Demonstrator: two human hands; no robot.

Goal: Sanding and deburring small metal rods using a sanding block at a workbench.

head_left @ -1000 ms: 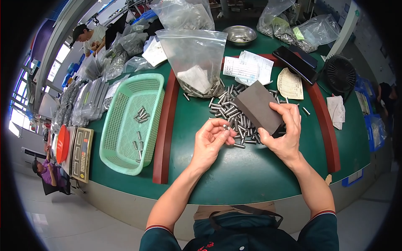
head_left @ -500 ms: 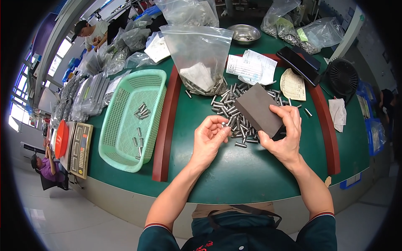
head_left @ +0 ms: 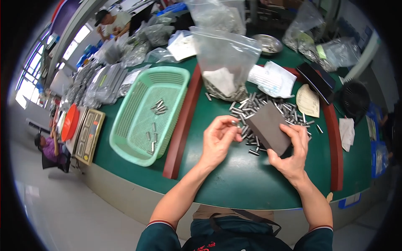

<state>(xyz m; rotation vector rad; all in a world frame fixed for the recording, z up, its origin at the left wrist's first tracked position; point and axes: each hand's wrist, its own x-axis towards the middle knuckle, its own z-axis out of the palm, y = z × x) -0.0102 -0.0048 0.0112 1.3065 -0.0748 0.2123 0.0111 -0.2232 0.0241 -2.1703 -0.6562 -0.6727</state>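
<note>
My left hand [head_left: 219, 140] is closed in a pinch on a small metal pin [head_left: 235, 122], mostly hidden by the fingers. My right hand [head_left: 293, 150] grips a dark grey-brown rectangular block [head_left: 269, 126] by its right end and near edge, holding it tilted over a heap of short metal pins [head_left: 295, 112]. The block and fingers cover part of the heap. Just behind stands an open clear plastic bag [head_left: 228, 52] with more pins and a white paper inside. Left of my hands, a green mesh basket [head_left: 121, 140] has several pins on its bottom.
Dark red rails [head_left: 184, 125] border the green table [head_left: 234, 188] area. Papers [head_left: 272, 79], a black phone [head_left: 315, 83], a small black fan [head_left: 354, 98] and a metal bowl [head_left: 268, 44] lie around it. A weighing scale [head_left: 89, 136] stands far left. Two people sit beyond.
The view has swung left, so the table and basket appear further right. Against the table, both hands have shifted slightly left, with the pin and block still held.
</note>
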